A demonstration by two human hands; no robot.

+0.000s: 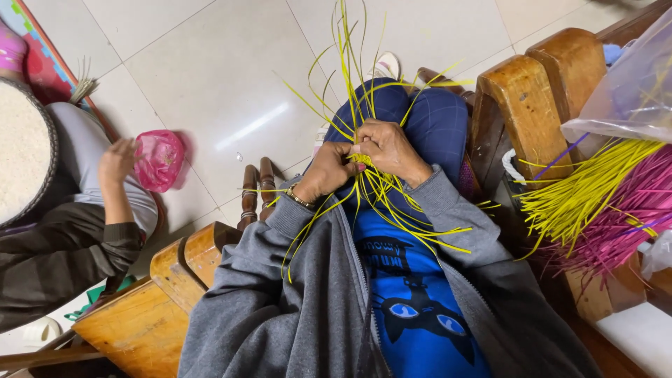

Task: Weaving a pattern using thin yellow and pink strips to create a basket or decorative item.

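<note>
Head view looks straight down at someone sitting on a wooden bench (521, 105) with a bunch of yellow strips (371, 178) in their lap. Both hands meet in the middle over the knees: left hand (329, 171) and right hand (388, 147), touching each other, fingers curled tight and pinched down on a little woven knot where the strips cross. So neither hand is open at all, both are clamped on the same bundle.

Key bit on layout: the knot sits right between the two sets of fingers, about equally close to each hand. The strips' long axis runs mostly away from the body, with long loose ends fanning up past the knees toward the tiled floor (210, 70), and shorter ends splaying back down over the blue shirt and grey jacket.

Off to the person's right on the bench there's a stock pile, well apart from the hands: more yellow strips (581, 192) lying next to pink strips (630, 217), with a clear plastic bag (630, 84) partly on top.

On the left side, another person sits on the floor, one hand (115, 161) raised just beside a crumpled pink bag (159, 159), with a round basket of something white (21, 150) at the frame edge. No readable labels worth noting.
</note>
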